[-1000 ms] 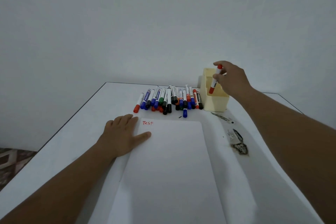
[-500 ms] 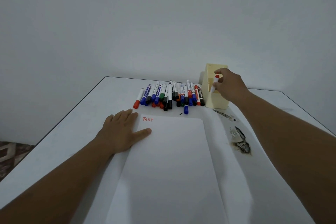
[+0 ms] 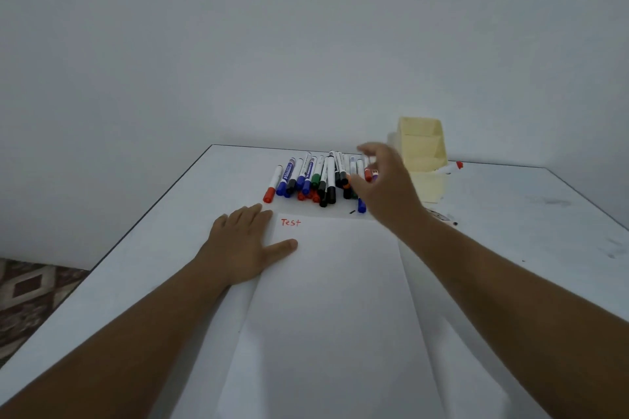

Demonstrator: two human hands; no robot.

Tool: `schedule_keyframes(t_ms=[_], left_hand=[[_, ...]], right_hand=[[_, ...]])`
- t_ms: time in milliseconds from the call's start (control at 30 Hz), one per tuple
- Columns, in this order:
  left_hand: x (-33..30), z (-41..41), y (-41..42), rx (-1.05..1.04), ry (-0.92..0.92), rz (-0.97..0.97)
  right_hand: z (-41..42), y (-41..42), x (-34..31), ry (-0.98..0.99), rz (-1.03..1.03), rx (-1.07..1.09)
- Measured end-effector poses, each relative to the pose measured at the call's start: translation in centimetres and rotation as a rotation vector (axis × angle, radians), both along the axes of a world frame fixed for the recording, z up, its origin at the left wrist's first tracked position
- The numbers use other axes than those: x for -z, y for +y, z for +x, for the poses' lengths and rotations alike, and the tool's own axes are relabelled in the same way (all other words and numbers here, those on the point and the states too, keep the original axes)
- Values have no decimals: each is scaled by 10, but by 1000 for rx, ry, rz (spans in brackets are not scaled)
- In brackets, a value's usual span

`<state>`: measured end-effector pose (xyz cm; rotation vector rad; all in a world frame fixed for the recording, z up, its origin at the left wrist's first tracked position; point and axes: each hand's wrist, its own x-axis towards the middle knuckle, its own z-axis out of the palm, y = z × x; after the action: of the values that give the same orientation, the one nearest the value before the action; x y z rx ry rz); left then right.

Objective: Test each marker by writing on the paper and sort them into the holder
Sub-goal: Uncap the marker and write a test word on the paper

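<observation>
Only one red marker (image 3: 451, 167) — inside one holder (image 3: 422, 146).

Right hand (image 3: 386, 185) above marker pile (image 3: 316, 178)

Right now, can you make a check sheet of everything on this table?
Surface: white table, dark smudges at right.
Job's things: paper reading "Test" in red; marker pile; cream holder; red-capped marker at the holder's right side.
Clutter: small dark bits near the paper.
Grips: left hand flat on the paper's edge; right hand open above the pile, blurred.
Cables: nothing seen.
Surroundings: plain wall, patterned floor.
</observation>
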<state>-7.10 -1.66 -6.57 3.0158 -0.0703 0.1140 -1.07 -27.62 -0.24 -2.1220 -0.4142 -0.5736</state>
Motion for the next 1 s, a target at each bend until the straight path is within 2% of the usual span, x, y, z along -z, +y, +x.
schedule_keyframes(t_ms=[67,167,333,467,800,1000], left_hand=[[-1,1,0,-3,6,-2],[-3,3,0,-16,41,-36],[-8,20,-1,-137,-85,-145],[-22,44,7,-217,-196,-389],[-29,78,15,-125,-123,-216],[-30,78,13,-254,-180,-186]], right_hand=[[-9,15,17,195,20,-87],[-16,26,39,319,30,-122],[-13,24,55,347,49,-31],[-12,24,59,330,6,-40],[-8,24,61,302,-29,-48],[-10,24,60,300,-19,-56]])
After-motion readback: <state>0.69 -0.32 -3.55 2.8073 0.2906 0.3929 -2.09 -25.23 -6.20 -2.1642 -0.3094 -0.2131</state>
